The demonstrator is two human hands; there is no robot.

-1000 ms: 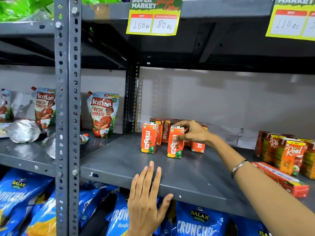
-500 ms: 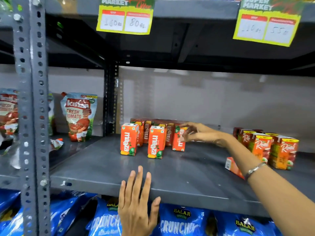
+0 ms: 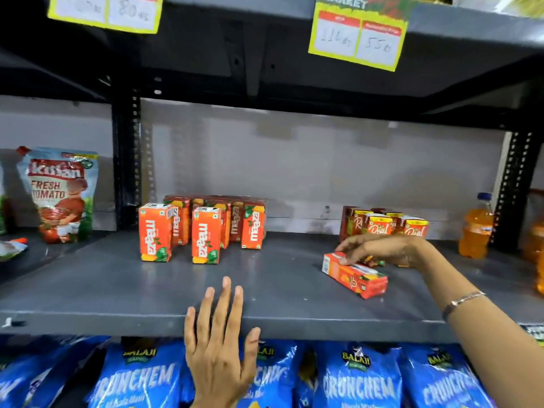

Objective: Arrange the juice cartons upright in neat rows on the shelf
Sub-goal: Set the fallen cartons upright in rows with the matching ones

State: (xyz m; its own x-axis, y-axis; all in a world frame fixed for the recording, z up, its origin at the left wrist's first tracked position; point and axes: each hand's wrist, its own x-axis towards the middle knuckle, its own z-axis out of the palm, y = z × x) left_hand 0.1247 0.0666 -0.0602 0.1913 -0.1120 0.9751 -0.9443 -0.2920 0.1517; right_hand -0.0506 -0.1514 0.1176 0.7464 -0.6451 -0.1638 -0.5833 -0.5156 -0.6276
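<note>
Several orange Maaza juice cartons point(image 3: 206, 231) stand upright in rows at the back left of the grey shelf point(image 3: 117, 290). Further right, several red and yellow Real cartons point(image 3: 379, 225) stand upright near the back. One red carton point(image 3: 362, 279) lies on its side in front of them. My right hand point(image 3: 382, 248) reaches over it, fingers spread, with the fingertips touching its left end and top. My left hand point(image 3: 220, 348) lies flat and open on the shelf's front edge, holding nothing.
A tomato pouch point(image 3: 59, 195) stands on the neighbouring shelf beyond the dark post point(image 3: 126, 160). Orange drink bottles point(image 3: 475, 228) stand at the far right. Blue crisp bags point(image 3: 359, 378) fill the shelf below. Yellow price tags point(image 3: 357, 36) hang from the shelf above.
My right hand has left the Maaza cartons and moved right, down onto the lying red carton. The view has panned right. My left hand stays on the shelf edge.
</note>
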